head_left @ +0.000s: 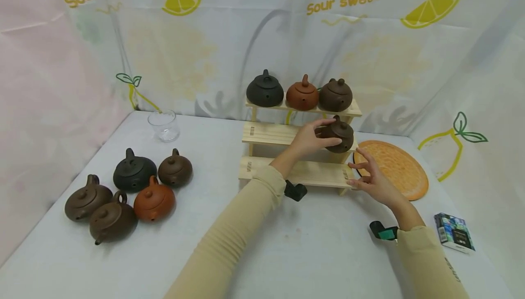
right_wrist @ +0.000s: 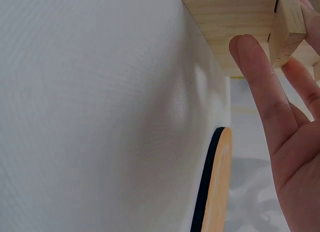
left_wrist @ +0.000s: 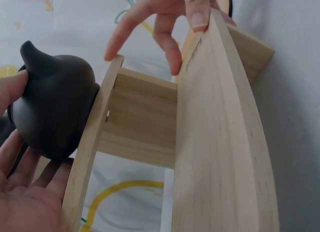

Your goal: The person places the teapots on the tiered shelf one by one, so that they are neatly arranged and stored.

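Note:
My left hand (head_left: pixel 309 139) holds a dark brown teapot (head_left: pixel 343 136) at the right end of the middle shelf (head_left: pixel 268 133) of a wooden display stand. Its thumb and fingers reach round the pot's body, and the knobbed lid (head_left: pixel 344 125) stays uncovered in the head view. In the left wrist view the teapot (left_wrist: pixel 57 99) has its base against the shelf board. At the stand's right side my right hand (head_left: pixel 375 178) spreads its fingers, with fingertips touching the ends of the middle and lowest shelves. Its thumb lies on the lowest shelf (left_wrist: pixel 220 127).
Three teapots line the top shelf: black (head_left: pixel 265 91), reddish-brown (head_left: pixel 302 96) and dark brown (head_left: pixel 336 97). Several more teapots (head_left: pixel 153 202) cluster on the table's left, before a clear glass cup (head_left: pixel 164 128). A round orange board (head_left: pixel 393 167) and a small box (head_left: pixel 454 233) lie at right.

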Motion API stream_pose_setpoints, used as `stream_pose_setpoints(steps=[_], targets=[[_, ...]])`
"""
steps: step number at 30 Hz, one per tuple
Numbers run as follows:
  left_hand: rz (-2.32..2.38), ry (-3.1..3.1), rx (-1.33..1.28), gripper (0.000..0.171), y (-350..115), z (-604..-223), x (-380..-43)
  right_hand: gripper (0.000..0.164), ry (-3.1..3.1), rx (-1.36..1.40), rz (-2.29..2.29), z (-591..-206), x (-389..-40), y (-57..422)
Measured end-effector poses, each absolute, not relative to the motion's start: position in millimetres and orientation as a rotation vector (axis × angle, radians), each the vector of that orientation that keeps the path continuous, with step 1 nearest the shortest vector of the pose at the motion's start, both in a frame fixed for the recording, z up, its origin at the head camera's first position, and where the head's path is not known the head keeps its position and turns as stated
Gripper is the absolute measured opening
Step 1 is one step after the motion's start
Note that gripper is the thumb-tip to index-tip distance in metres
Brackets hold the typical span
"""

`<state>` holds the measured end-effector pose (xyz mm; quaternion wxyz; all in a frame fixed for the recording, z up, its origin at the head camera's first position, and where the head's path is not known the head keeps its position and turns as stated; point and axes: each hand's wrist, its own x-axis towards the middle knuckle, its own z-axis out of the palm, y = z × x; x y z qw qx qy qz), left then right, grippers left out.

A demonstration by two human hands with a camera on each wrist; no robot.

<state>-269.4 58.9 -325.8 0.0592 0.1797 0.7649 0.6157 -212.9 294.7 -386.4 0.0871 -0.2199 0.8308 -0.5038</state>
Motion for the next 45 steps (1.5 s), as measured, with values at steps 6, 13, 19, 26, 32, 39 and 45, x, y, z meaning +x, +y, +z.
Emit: stream_pose_setpoints(steps=[6, 13, 19, 26, 32, 39, 45], targets=[[1.982, 2.274, 0.521, 0.054, 46.7, -328.8, -263.3, 0.092, 2.485, -0.64, -1.482, -386.0, -213.0, 293.8], [2.068, 2.255, 0.608, 0.052, 19.6, -331.6, -252.1, 0.091, 2.479, -0.642, -1.497, -385.4, -212.0, 292.9], [2.091, 2.328, 0.649, 0.05, -7.5, -334.2, -237.1, 0.09, 2.455, -0.693, -1.521, -387.2, -213.8, 292.8], [2.094, 2.432, 0.614, 0.048, -37.9, -344.9, -212.1, 0.092, 2.444, -0.715, -1.531, -387.8, -211.9, 294.3], [2.065, 2.536, 0.561, 0.046, -69.0, -351.6, -193.7, 0.092, 2.45, -0.726, -1.519, -388.1, -211.5, 292.8], [2.082, 2.599, 0.592, 0.044, -95.5, -341.8, -174.6, 0.092, 2.45, -0.727, -1.521, -388.0, -211.1, 293.5], [2.038, 2.693, 0.557, 0.044, -118.3, -328.8, -159.1, 0.091, 2.462, -0.696, -1.498, -388.1, -211.3, 294.3]])
